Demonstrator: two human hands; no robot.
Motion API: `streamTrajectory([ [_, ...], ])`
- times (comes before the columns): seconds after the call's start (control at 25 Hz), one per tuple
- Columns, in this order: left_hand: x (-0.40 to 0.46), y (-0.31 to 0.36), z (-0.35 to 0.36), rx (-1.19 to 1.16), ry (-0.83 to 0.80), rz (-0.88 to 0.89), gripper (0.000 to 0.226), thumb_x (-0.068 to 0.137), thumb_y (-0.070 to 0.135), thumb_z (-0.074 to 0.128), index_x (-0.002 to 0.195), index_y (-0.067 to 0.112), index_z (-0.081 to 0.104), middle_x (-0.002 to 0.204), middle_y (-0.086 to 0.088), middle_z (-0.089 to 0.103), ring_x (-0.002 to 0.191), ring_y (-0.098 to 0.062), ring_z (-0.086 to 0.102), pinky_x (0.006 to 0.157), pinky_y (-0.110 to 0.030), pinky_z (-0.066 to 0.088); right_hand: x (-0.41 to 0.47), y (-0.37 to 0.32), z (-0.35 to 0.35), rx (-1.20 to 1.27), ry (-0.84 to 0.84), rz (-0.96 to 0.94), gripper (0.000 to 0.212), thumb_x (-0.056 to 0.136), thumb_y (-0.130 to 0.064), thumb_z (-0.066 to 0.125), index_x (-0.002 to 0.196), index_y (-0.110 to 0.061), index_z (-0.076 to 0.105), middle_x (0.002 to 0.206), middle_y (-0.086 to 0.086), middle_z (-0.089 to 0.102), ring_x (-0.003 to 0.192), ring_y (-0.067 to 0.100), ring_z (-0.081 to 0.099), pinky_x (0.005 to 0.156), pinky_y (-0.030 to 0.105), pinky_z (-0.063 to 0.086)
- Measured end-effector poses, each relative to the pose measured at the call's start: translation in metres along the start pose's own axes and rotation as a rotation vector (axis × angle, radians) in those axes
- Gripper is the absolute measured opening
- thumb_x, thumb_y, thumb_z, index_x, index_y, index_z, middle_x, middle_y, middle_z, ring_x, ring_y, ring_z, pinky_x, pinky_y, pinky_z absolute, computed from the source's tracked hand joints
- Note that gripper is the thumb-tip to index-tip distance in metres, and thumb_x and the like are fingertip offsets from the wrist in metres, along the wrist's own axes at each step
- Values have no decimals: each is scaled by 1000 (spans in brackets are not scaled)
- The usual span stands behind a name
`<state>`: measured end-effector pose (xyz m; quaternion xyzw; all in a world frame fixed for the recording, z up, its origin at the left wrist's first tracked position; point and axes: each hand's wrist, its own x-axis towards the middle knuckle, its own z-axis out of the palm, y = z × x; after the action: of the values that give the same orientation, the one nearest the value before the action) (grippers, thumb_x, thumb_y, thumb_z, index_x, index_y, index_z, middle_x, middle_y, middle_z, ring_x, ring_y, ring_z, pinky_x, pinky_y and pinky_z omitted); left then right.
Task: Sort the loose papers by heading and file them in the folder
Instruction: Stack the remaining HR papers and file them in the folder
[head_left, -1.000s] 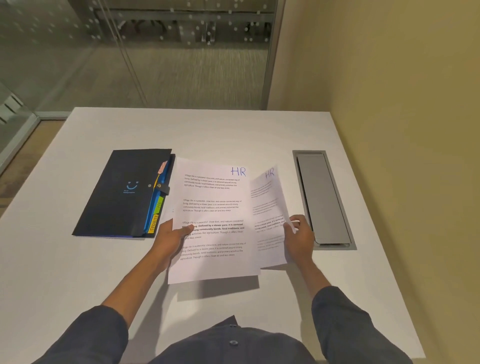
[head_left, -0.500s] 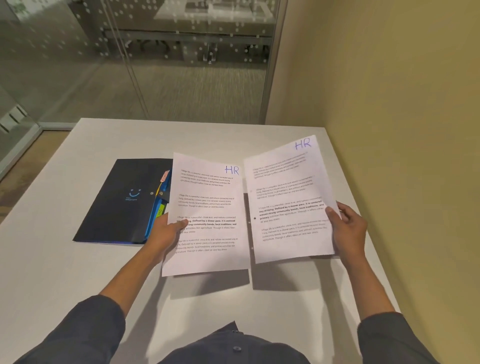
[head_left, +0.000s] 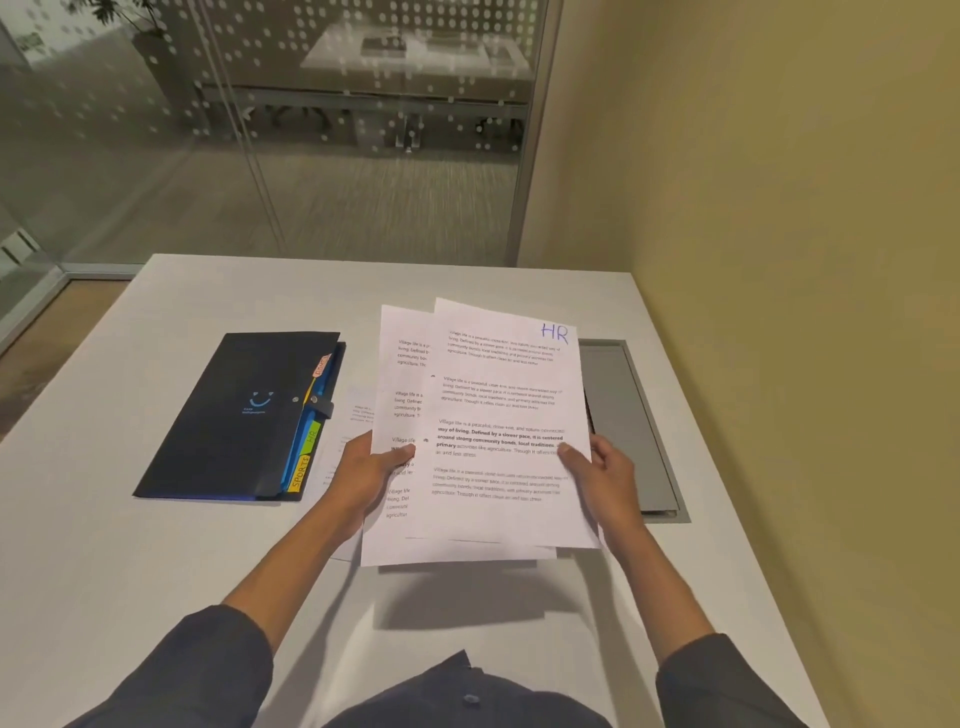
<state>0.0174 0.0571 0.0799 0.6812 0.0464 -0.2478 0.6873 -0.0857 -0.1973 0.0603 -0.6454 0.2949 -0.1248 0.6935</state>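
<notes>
Centre frame: left hand pinches rear sheet | right hand grips overlapping front sheet (headed HR) | left of centre: closed folder on table

One head cam only. We look forward and down from the person's head, close over the white table, glass wall beyond it. No second view to overlap.

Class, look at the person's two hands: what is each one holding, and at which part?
Left hand pinches the rear sheet at its left edge; right hand pinches the HR sheet at its right edge.
</notes>
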Motion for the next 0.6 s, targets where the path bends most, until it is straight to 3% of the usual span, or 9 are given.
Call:
streamTrajectory([
  [0.16,-2,4,7,-3,-9,14,24,98,14,51,120,17,58,115,-4,69,102,-26,67,93,-46,51,-1,-7,9,-40,-132,10,25,94,-9,62,114,-24,67,105,-11,75,96,8,72,85,28,56],
  [0.28,-3,8,10,-30,-14,33,30,99,35,48,121,19,63,111,-2,72,99,-25,70,88,-44,54,0,-12,12,-23,-151,-3,29,91,-1,64,114,-20,67,104,-8,75,97,12,72,83,26,57],
  [0.44,-4,10,12,3,-23,125,26,89,18,66,115,23,64,106,8,72,97,-16,70,83,-34,56,-3,-22,13,-18,-155,-20,28,85,2,71,108,-12,71,99,-3,77,92,18,74,81,29,59],
  [0.6,-2,14,9,56,-28,123,27,91,13,64,116,22,62,102,12,71,96,-13,69,84,-34,55,-3,-27,6,-19,-178,-41,33,79,2,77,111,-5,71,105,5,76,95,24,73,83,36,59],
])
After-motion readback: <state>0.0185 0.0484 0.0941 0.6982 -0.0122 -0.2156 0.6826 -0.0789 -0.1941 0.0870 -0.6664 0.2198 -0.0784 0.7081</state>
